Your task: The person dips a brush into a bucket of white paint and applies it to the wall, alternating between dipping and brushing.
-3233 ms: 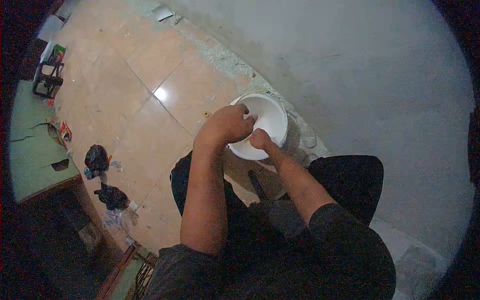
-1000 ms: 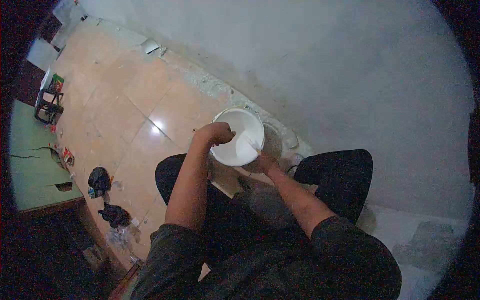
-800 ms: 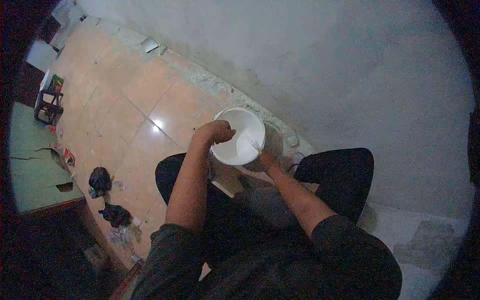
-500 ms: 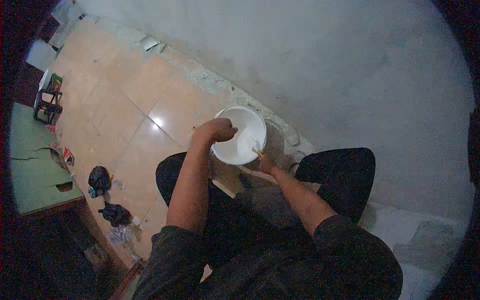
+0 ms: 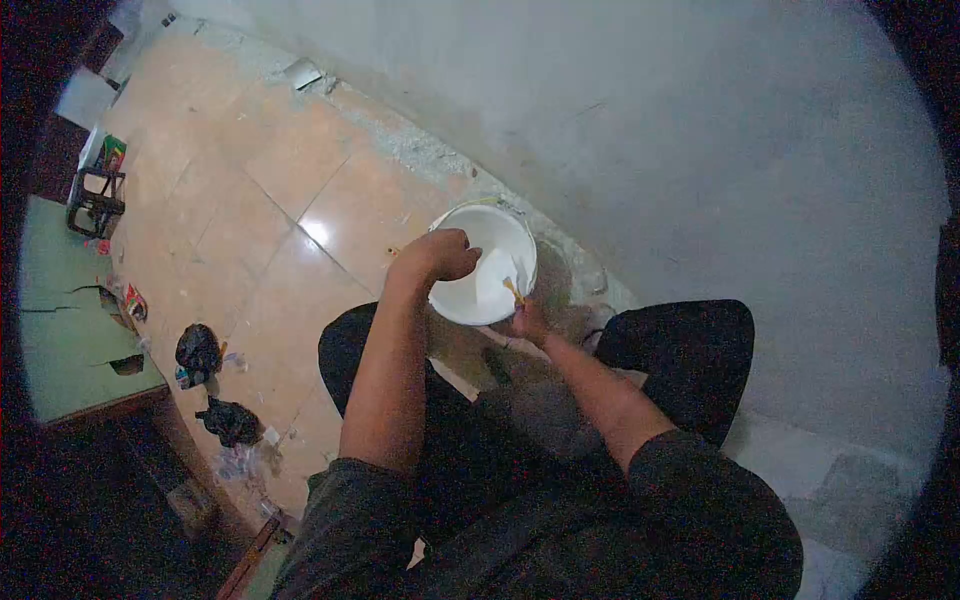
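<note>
A white bucket (image 5: 532, 262) stands between my knees, close to the wall, with whitish stuff visible inside. My left hand (image 5: 447, 256) is closed in a fist over the bucket's left rim, knuckles up; whatever its fingers hold is hidden. At the near right rim, my right hand (image 5: 530, 320) is wrapped around a slim yellow-handled tool (image 5: 514, 291), which reaches over the bucket's opening. The tool's far end is pale and hard to tell from the white contents.
A bare grey wall (image 5: 680, 150) rises along the right, with rough debris at its foot. Tiled floor (image 5: 270, 180) spreads to the left. Black plastic bags (image 5: 198, 352) and litter lie there, near a dark stool-like frame (image 5: 97, 203) and a green panel (image 5: 80, 330).
The yellow handle stands more upright over the bucket's inside than before. My left fist has shifted slightly right and up, and the view has moved a little.
</note>
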A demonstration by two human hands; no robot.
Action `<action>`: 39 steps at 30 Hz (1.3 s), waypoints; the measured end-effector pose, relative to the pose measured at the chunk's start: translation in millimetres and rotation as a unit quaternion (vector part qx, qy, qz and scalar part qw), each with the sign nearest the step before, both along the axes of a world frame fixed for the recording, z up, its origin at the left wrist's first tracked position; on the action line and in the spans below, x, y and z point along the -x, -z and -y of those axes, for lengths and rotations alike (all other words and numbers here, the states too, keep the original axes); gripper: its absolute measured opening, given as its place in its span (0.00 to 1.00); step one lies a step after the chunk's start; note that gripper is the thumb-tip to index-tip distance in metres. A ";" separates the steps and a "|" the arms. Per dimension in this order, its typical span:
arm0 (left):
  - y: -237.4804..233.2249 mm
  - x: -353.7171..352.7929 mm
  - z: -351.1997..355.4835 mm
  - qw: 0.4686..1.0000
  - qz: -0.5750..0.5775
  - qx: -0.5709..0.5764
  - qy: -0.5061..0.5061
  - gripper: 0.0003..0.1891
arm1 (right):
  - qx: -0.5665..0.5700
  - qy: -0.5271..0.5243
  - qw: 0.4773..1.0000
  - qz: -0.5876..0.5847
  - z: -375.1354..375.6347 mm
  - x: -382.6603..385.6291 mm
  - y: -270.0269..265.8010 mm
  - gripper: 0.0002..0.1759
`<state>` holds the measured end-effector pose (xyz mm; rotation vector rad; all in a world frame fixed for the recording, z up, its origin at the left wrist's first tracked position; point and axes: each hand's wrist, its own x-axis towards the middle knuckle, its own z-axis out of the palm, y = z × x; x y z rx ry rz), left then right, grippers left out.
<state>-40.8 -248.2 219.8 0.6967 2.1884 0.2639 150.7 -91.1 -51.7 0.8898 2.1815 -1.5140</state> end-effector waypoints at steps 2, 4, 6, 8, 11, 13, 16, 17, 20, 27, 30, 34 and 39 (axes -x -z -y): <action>5.5 2.0 4.8 1.000 -0.004 0.001 -0.013 0.23 | 0.002 -0.009 1.000 -0.003 2.2 15.5 -36.7 0.17; 9.1 4.2 6.3 1.000 -0.008 0.000 -0.025 0.24 | 0.006 -0.018 1.000 -0.013 1.4 32.1 -52.5 0.18; 11.2 2.1 5.0 1.000 -0.029 -0.006 -0.004 0.24 | -0.031 -0.070 0.995 -0.067 -6.4 43.3 -30.9 0.19; 12.4 3.2 3.5 1.000 0.000 0.011 0.003 0.24 | 0.068 0.050 0.995 -0.054 -12.2 50.3 -18.3 0.16; 22.6 3.7 8.4 0.997 0.066 0.027 -0.003 0.24 | -0.169 -0.101 0.980 -0.042 -28.4 59.1 36.3 0.15; 39.1 2.6 12.1 0.992 0.119 0.009 0.039 0.26 | -0.182 -0.077 0.962 -0.188 -19.2 60.8 -51.0 0.13; 29.7 -15.9 -0.3 0.990 0.139 -0.007 -0.001 0.28 | -0.096 -0.040 0.983 -0.149 -27.3 71.0 -105.6 0.18; 22.3 -21.7 -9.0 0.990 0.141 -0.010 -0.025 0.29 | -0.093 -0.038 0.985 -0.143 -28.5 74.3 -132.2 0.19; 5.9 -46.3 -35.1 0.982 0.103 -0.113 -0.112 0.31 | -0.199 -0.108 0.955 -0.194 -36.4 82.0 -190.1 0.18; 25.8 -61.2 -84.0 0.824 0.258 -0.371 -0.342 0.29 | -0.185 -0.196 0.938 -0.220 -33.9 55.2 -260.8 0.16; 32.7 -62.2 -94.0 0.852 0.173 -0.404 -0.283 0.25 | -0.242 -0.256 0.924 -0.151 -33.8 60.6 -241.1 0.25; 53.9 -59.2 -94.6 0.841 0.202 -0.374 -0.335 0.20 | -0.239 -0.278 0.918 -0.153 -36.3 57.9 -253.6 0.31; 38.6 -60.5 -79.0 0.830 0.262 -0.439 -0.223 0.23 | -0.099 -0.424 0.900 0.025 -81.9 69.6 -373.6 0.31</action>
